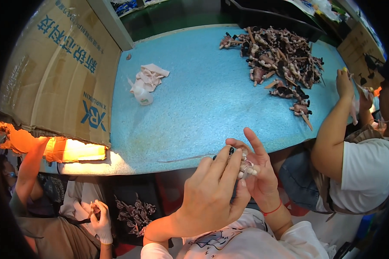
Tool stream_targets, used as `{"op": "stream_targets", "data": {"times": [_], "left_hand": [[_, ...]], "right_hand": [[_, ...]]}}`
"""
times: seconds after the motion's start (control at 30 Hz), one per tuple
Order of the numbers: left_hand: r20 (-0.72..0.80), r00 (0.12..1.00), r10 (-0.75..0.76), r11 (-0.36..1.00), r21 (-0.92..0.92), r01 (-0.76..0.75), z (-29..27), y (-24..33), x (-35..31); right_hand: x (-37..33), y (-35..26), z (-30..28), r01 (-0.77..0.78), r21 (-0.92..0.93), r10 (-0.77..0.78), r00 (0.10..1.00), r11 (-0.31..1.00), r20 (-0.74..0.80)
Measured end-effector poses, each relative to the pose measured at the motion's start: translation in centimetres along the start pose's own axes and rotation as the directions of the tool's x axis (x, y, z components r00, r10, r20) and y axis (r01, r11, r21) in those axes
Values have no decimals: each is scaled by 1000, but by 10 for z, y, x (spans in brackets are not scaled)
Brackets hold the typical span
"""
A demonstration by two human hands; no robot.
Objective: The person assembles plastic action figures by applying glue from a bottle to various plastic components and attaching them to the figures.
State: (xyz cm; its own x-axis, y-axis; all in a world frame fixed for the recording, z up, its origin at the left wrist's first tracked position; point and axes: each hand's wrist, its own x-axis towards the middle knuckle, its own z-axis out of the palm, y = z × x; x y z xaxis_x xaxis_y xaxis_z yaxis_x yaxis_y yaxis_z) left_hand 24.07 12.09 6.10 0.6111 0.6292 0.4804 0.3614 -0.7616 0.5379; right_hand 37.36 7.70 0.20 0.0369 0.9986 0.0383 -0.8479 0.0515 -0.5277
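Note:
A small figurine [247,167] with pale, pinkish and black parts is between my two hands, just past the table's near edge. My left hand [209,185] is closed on it, back of the hand up, fingertips and thumb pressing against it. Beneath and beside it my right hand [263,177], with a red string at the wrist, cradles the figurine with its palm turned up. Some of its fingers stretch upward. Much of the figurine is hidden by my fingers. A heap of similar figurines [281,58], with brown pointed parts, lies on the blue table [181,99] at the far right.
A crumpled pale cloth [153,74] and a small whitish container [142,96] lie left of centre. A large cardboard box [65,73] stands at left, a black bin [272,19] behind. Co-workers sit on both sides. More figurines [136,213] fill a dark container below the table.

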Motion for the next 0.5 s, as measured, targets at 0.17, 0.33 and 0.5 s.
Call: {"op": "stream_targets", "data": {"times": [0.17, 0.33, 0.5], "left_hand": [[77, 996, -46, 993, -106, 54, -2, 3, 2], [114, 989, -90, 978, -177, 110, -4, 2, 0], [96, 991, -98, 962, -245, 119, -2, -3, -2]], "right_hand": [[-2, -6, -1, 40, -37, -40, 999, 998, 6], [-1, -10, -1, 73, -157, -67, 997, 985, 46], [-1, -16, 4, 45, -192, -38, 998, 980, 42]]}}
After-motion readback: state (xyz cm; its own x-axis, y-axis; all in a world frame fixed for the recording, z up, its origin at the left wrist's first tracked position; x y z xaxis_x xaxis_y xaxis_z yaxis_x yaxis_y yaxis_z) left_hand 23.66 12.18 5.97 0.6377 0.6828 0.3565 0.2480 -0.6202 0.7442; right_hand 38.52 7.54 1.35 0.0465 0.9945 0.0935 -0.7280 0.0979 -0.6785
